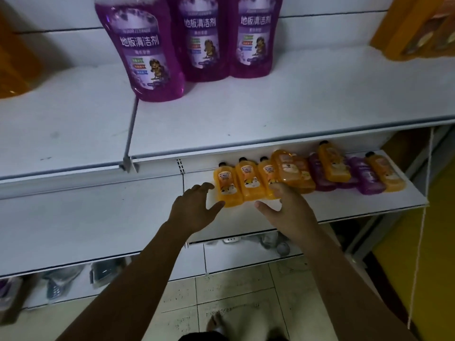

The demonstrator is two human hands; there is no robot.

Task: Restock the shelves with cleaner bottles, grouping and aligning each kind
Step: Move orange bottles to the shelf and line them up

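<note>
white shelving fills the view, two tiers seen from above, with tiled floor [246, 303] below. upper shelf [270, 114]: three large purple bottles [192, 43] stand upright in a group, the leftmost set forward of the other two. lower shelf [98, 217], read left to right: a bare stretch, then the left hand [194, 207], fingers spread apart and holding nothing, its thumb near the base of the first of three small orange bottles [242, 182] standing side by side and touching. the right hand [285, 207], also spread and empty, has its fingertips at the third bottle's base and just below a larger orange bottle [293, 171] that leans tilted against the row. further right, a mixed cluster [344, 168] of small purple and orange bottles stands unsorted, some overlapping; exact contacts there cannot be told.

judged step: squaring up the orange group. to do it well, both palms should bracket the row from its two ends and press inward evenly, bases kept flat on the shelf, labels facing front along one line. the tilted larger bottle likely needs righting first, since pushing the row against it could topple it into the cluster. orange bottles from the cluster then join this row; purple ones form their own.
</note>
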